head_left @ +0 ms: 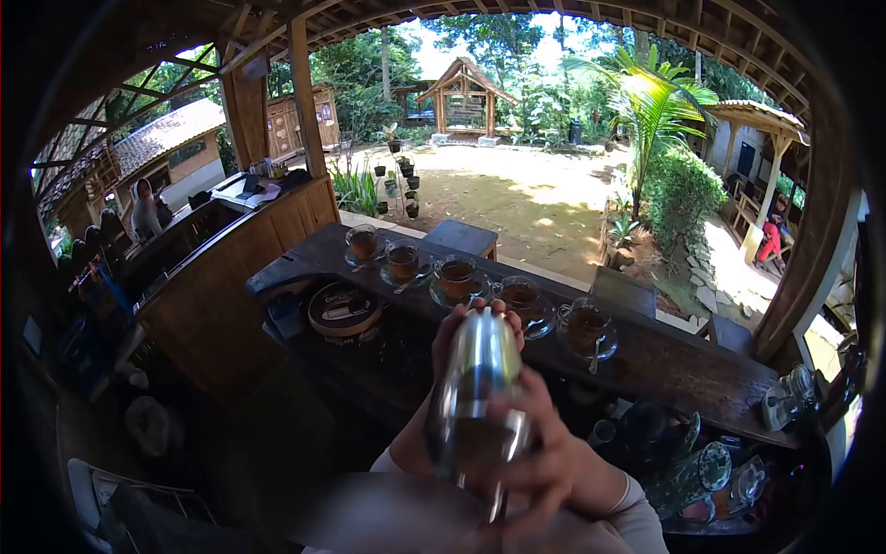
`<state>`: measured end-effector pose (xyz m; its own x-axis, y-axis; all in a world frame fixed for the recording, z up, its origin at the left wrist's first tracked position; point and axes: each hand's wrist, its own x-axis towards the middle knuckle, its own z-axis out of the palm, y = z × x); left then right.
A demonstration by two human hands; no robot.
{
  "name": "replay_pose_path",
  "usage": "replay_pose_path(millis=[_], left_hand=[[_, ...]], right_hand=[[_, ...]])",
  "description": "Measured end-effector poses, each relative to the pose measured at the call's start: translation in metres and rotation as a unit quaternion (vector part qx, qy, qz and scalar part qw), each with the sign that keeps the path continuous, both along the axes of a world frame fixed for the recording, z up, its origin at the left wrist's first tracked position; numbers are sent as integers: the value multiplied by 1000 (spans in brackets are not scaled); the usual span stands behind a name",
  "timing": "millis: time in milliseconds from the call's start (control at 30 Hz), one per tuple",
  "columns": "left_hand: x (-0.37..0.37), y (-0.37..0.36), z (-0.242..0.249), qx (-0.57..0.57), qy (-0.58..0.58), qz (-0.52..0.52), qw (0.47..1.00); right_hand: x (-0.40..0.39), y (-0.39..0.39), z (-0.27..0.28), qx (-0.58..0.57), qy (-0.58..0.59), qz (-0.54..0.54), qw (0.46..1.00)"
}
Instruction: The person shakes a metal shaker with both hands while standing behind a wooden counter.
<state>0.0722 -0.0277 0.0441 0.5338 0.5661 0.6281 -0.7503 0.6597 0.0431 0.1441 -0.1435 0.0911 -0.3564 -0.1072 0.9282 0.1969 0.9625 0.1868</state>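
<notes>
Here I've got the shaker clamped in both hands over the near edge of the table, my left hand wrapped around its upper part and my right hand closed round the lower glass half. To shake it well I'd say I should keep both halves pressed together and stay well back from the row of tea cups along the far edge. The shaker blurs, so its seam is hard to make out, and its base is cut off by my fingers.
</notes>
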Motion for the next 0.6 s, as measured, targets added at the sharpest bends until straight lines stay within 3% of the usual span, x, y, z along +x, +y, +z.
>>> replay_pose_path(millis=[33, 67, 100, 167, 200, 233, 267, 300, 367, 400, 433, 467, 500, 533, 567, 600], left_hand=[[10, 11, -22, -49, 72, 53, 995], [14, 18, -64, -31, 108, 56, 992], [25, 6, -55, -45, 135, 96, 985], [11, -28, -35, -198, 84, -86, 973], [18, -14, -23, -186, 123, -89, 971], [10, -26, -6, -71, 41, -71, 994], [6, -33, 6, 30, -33, -66, 997], [3, -35, 14, 132, -105, -59, 984], [7, -18, 0, 52, -12, -33, 998], [15, -21, -7, 21, 65, 106, 992], [21, -25, -18, -8, 141, 243, 960], [14, -10, -19, -44, 80, -89, 992], [22, -11, -23, -12, 162, 125, 979], [20, -21, -30, -123, 188, 109, 968], [12, -33, -14, -231, 213, 91, 945], [12, -7, -16, -147, 125, -110, 975]], right_hand=[[16, 11, -3, -89, 16, -78, 993], [21, 25, -13, -243, 143, -86, 956], [12, 21, -5, -325, 302, -63, 894], [31, -19, 16, -264, 1, -146, 953], [16, -26, 9, -92, -3, -61, 994], [13, -50, 6, -126, -66, 11, 990], [13, -58, 0, -33, -134, -51, 989], [17, -58, -5, -33, -134, -49, 989], [26, -48, -21, -178, -77, 41, 980], [20, -20, -5, -21, 25, 0, 999], [31, -4, -10, -98, 52, -75, 991], [30, 5, -11, -188, 145, -69, 969], [29, 11, -9, -272, 234, -64, 931], [33, 3, -6, -262, 193, -38, 945], [33, -10, 2, -175, 63, -85, 979], [15, -7, -2, -21, 33, -25, 999]])
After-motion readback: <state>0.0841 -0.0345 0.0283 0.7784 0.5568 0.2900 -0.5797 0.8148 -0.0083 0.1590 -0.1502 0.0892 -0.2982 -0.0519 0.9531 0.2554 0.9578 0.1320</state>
